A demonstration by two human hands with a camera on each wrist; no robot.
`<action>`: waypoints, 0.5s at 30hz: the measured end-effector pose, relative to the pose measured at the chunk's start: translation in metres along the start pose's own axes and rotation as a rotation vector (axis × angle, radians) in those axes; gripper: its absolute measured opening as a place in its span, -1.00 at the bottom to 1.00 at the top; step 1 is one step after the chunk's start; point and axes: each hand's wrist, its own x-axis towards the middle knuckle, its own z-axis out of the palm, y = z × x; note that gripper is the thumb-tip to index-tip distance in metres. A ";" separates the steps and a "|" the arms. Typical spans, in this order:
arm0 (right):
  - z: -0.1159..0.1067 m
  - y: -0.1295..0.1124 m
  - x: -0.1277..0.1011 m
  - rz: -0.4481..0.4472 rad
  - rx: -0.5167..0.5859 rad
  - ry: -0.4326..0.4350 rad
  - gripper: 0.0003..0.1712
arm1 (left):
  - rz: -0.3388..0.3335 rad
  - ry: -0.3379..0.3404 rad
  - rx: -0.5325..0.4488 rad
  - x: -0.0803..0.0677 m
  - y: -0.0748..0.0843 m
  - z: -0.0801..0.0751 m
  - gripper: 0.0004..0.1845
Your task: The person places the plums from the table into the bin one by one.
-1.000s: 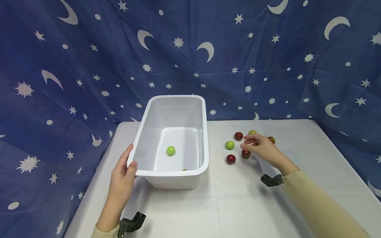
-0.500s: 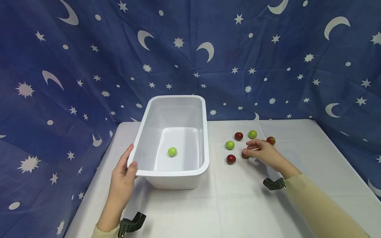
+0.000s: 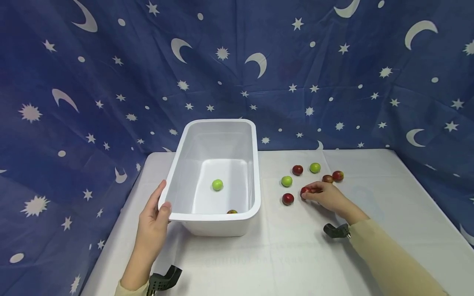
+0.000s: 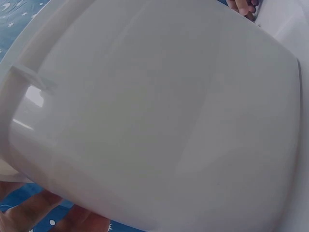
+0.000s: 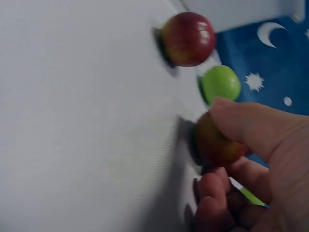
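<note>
In the head view my left hand grips the near left corner of a white plastic bin, thumb on the rim. A green apple lies on its floor, and part of a reddish-brown apple shows above the near rim. On the table to the right, my right hand pinches a small red apple between thumb and fingers. The right wrist view shows this red-yellow apple partly covered by the thumb. The bin's outer wall fills most of the left wrist view.
Around the right hand lie red apples and green apples. Two more reddish apples sit behind the hand. A blue star-and-moon cloth hangs behind the white table.
My right hand has come down toward the near side and closed its fingers on the red apple. Inside the bin, the green apple has rolled slightly right and back. The left hand stays put.
</note>
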 end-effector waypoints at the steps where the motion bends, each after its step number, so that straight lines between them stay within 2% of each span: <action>1: 0.000 0.000 0.000 0.003 -0.012 -0.007 -0.31 | 0.000 0.003 0.001 0.000 0.000 0.000 -0.46; 15: -0.005 -0.002 0.000 0.046 -0.005 -0.070 -0.35 | 0.024 0.001 -0.024 -0.001 -0.002 0.001 -0.44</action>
